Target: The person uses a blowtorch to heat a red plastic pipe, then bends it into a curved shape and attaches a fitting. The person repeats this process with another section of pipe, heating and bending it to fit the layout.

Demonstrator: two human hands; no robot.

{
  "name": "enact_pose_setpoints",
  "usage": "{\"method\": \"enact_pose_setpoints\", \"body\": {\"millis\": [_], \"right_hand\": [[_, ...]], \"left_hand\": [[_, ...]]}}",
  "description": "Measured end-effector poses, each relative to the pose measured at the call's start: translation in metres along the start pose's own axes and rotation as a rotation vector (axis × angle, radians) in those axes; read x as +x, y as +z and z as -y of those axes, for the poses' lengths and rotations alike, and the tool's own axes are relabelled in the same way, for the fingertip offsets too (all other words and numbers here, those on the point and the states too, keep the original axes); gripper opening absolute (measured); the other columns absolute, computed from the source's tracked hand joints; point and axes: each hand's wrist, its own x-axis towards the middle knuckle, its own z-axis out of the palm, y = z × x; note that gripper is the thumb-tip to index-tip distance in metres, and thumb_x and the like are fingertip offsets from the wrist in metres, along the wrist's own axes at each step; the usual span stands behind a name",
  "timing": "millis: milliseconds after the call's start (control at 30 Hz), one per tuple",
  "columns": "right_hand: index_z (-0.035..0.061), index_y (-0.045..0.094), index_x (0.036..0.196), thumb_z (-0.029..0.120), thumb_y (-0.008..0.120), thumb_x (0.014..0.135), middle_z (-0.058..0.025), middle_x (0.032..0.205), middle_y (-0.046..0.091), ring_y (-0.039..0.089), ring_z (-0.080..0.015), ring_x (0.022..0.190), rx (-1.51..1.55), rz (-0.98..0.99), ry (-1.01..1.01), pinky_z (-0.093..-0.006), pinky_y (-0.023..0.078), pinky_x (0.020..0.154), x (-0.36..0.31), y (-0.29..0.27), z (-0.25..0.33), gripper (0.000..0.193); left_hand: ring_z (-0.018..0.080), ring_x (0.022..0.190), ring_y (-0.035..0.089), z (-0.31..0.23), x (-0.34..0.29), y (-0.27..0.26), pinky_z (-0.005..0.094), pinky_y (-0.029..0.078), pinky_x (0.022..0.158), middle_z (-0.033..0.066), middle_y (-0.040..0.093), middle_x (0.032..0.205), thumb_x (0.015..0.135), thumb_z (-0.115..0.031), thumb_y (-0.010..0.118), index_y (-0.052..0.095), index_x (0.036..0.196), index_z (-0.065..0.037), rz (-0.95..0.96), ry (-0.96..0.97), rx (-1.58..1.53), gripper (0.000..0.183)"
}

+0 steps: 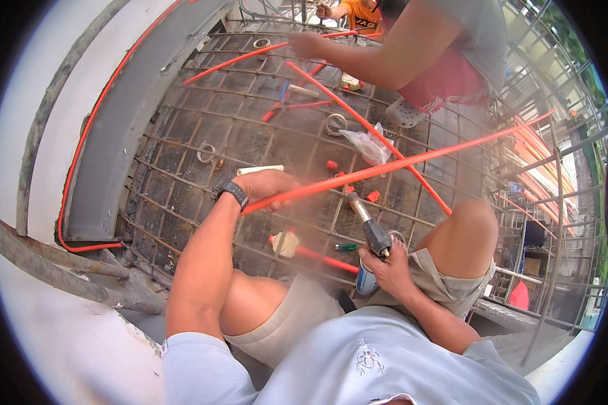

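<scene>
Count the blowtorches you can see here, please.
1: the blowtorch in the person's right hand, its nozzle pointing toward the orange pipe in the left hand. Others may be hidden from view.

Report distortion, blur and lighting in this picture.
Head view: fisheye bows the metal pole at far left; smeary haze softens the middle, including the left hand; the lower-left wall looks washed out; the torch in the right hand looks fairly sharp.

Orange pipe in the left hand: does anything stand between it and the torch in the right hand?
Nothing visible stands between the torch and the orange pipe; a red fitting shows beside the nozzle, not between. Depth is hard to judge.
</scene>
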Motion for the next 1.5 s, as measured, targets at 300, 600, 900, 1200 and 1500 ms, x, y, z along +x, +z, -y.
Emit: {"method": "enact_pose_setpoints", "body": {"millis": [300, 600, 900, 1200, 1500], "right_hand": [[0.0011, 0.065, 0.099, 0.021, 0.076, 0.095, 0.0009, 0.077, 0.060, 0.054, -0.0109, 0.078, 0.030, -0.005, 0.099, -0.0322, 0.047, 0.071, 0.000, 0.001, 0.002, 0.023], [0.0023, 0.066, 0.096, 0.015, 0.075, 0.096, 0.0023, 0.081, 0.060, 0.053, -0.0079, 0.076, 0.040, -0.023, 0.096, -0.0288, 0.046, 0.069, -0.002, 0.009, -0.010, 0.016], [0.0013, 0.066, 0.097, 0.020, 0.074, 0.096, 0.0017, 0.076, 0.059, 0.053, -0.0095, 0.073, 0.078, 0.049, 0.130, -0.0313, 0.046, 0.067, 0.004, 0.010, -0.008, 0.020], [0.0004, 0.065, 0.100, 0.022, 0.076, 0.095, -0.0026, 0.075, 0.062, 0.056, -0.0125, 0.071, 0.091, 0.003, 0.203, -0.0336, 0.049, 0.068, 0.000, 0.014, -0.007, 0.025], [0.0009, 0.065, 0.110, 0.033, 0.073, 0.094, -0.0163, 0.091, 0.069, 0.067, -0.0300, 0.084, -0.058, 0.111, 0.134, -0.0429, 0.052, 0.079, -0.004, 0.009, -0.007, 0.037]], "left_hand": [[0.0072, 0.057, 0.053, 0.008, 0.000, 0.003, 0.0260, 0.047, 0.054, -0.0012, 0.060, 0.077, 0.111, -0.034, 0.054, 0.065, 0.111, -0.005, -0.009, -0.112, 0.008, 0.031], [0.0100, 0.064, 0.058, 0.021, 0.014, 0.000, 0.0292, 0.053, 0.061, -0.0021, 0.060, 0.078, 0.108, -0.041, 0.060, 0.074, 0.113, -0.002, -0.059, -0.171, 0.161, 0.041], [0.0215, 0.086, 0.077, 0.027, 0.017, 0.007, 0.0374, 0.066, 0.061, 0.0075, 0.069, 0.089, 0.099, -0.032, 0.075, 0.061, 0.104, -0.003, -0.080, -0.078, 0.191, 0.033], [0.0191, 0.074, 0.075, 0.038, 0.029, 0.013, 0.0370, 0.066, 0.059, 0.0095, 0.070, 0.089, 0.089, -0.014, 0.086, 0.053, 0.094, -0.005, -0.148, -0.081, 0.286, 0.035], [0.0168, 0.070, 0.071, 0.028, 0.027, 0.017, 0.0354, 0.062, 0.052, 0.0075, 0.066, 0.081, 0.080, -0.011, 0.092, 0.051, 0.089, -0.006, -0.209, -0.055, 0.319, 0.043]]}}
